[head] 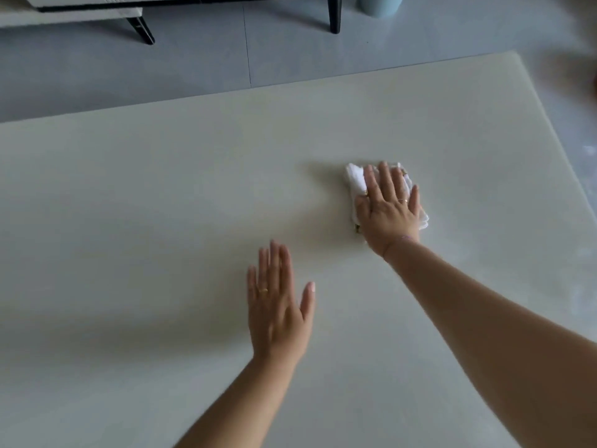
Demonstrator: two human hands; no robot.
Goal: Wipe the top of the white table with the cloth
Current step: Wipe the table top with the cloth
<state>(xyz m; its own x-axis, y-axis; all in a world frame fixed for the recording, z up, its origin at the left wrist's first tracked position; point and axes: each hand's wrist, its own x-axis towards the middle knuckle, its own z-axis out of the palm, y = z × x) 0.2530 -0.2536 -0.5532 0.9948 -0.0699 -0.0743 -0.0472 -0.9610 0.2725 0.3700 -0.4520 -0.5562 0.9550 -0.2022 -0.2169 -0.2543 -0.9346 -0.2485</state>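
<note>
The white table (161,195) fills most of the head view. A crumpled white cloth (353,179) lies on it right of centre. My right hand (389,210) presses flat on the cloth with straight, spread fingers, covering most of it. My left hand (276,305) lies lower and to the left, fingers straight, palm down on or just over the bare tabletop, apart from the cloth.
Beyond the table's far edge is a grey tiled floor (193,59). A piece of furniture with black legs (334,14) stands at the back, with a pale blue bin (381,4) beside it. The table's right edge runs diagonally at the upper right.
</note>
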